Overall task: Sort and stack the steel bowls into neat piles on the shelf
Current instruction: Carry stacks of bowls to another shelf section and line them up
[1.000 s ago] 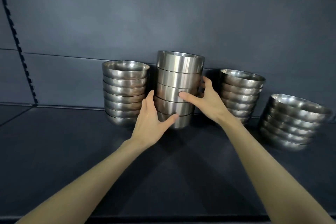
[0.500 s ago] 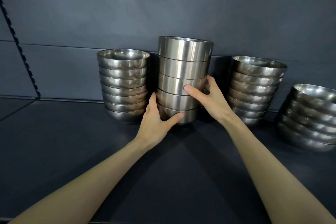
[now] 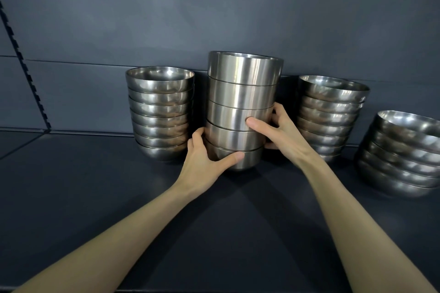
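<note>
A tall stack of straight-sided steel bowls (image 3: pixel 242 93) stands at the middle back of the dark shelf (image 3: pixel 214 233). My left hand (image 3: pixel 204 164) grips the lowest bowl from the left, thumb across its front. My right hand (image 3: pixel 278 135) holds the stack's right side higher up, thumb on the third bowl and fingers wrapped behind. Whether the stack's base touches the shelf cannot be told.
A stack of rounded bowls (image 3: pixel 162 114) sits just left of the held stack. Another rounded stack (image 3: pixel 333 114) stands to its right, and a leaning stack (image 3: pixel 402 154) lies at the far right. The dark back wall (image 3: pixel 214 7) is close behind; a slotted upright (image 3: pixel 26 69) runs at the left.
Both hands have closed more firmly round the tall stack. The view has shifted, so the stacks sit slightly more to the left and closer than a second ago.
</note>
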`<state>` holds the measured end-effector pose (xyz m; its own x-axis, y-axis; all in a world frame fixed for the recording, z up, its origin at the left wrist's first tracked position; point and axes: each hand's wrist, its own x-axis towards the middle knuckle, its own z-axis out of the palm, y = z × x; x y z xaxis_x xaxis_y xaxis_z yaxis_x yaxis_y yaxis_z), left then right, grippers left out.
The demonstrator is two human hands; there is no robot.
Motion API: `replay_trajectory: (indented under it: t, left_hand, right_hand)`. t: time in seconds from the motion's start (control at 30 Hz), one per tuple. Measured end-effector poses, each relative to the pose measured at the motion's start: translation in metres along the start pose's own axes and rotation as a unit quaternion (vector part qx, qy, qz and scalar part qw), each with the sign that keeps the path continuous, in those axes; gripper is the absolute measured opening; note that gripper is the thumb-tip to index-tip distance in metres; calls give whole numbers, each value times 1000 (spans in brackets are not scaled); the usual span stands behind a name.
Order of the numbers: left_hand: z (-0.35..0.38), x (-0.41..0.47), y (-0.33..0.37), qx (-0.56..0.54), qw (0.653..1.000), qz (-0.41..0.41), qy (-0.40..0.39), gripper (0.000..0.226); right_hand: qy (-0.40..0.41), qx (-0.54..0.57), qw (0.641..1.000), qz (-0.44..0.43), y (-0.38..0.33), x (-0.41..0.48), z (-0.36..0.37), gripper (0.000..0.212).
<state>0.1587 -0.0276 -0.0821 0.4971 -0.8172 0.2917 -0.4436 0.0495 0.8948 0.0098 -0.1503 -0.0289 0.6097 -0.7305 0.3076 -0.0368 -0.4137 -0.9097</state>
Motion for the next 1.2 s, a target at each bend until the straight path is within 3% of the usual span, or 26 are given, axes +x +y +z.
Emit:
replay_trajectory:
  t: [0.4, 0.53, 0.73, 1.2]
  left_hand:
    - [-5, -7, 11, -50, 999, 13, -18, 99]
    - [-11, -21, 27, -52, 997, 39, -33, 93]
    - [-31, -53, 56, -51, 996, 76, -22, 89]
    - [-115, -206, 85, -49, 996, 56, 57, 92]
  right_hand:
    - [63, -11, 998, -9, -16, -23, -2, 94]
    - [83, -25, 996, -17, -35, -43, -8, 107]
    - [99, -18, 994, -33, -71, -80, -5, 92]
    - [23, 11, 997, -72, -145, -192, 67, 108]
